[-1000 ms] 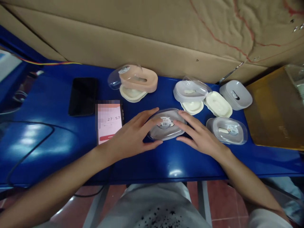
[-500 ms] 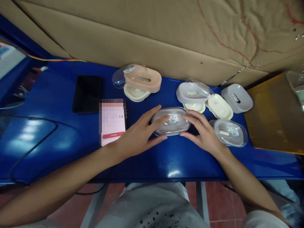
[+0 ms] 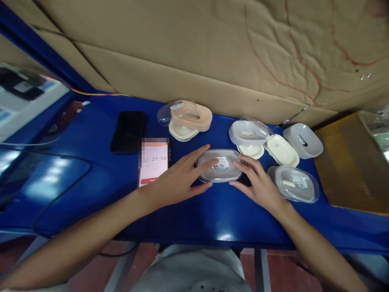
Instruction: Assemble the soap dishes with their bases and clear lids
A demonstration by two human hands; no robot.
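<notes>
On the blue table (image 3: 197,219), the left hand (image 3: 182,176) and right hand (image 3: 258,182) hold opposite ends of a clear-lidded grey oval box (image 3: 206,172), near a lit phone (image 3: 158,168).

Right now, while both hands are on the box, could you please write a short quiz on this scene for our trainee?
1. True or false: the left hand and the right hand both touch the middle grey box.
2. What colour is the back-left box: (a) green, (b) peach or (c) black?
3. Fill in: the brown carton stands on the ____ side of the blue table, as the wearer sees it.

Key: 1 true; 2 b; 3 right.
</notes>
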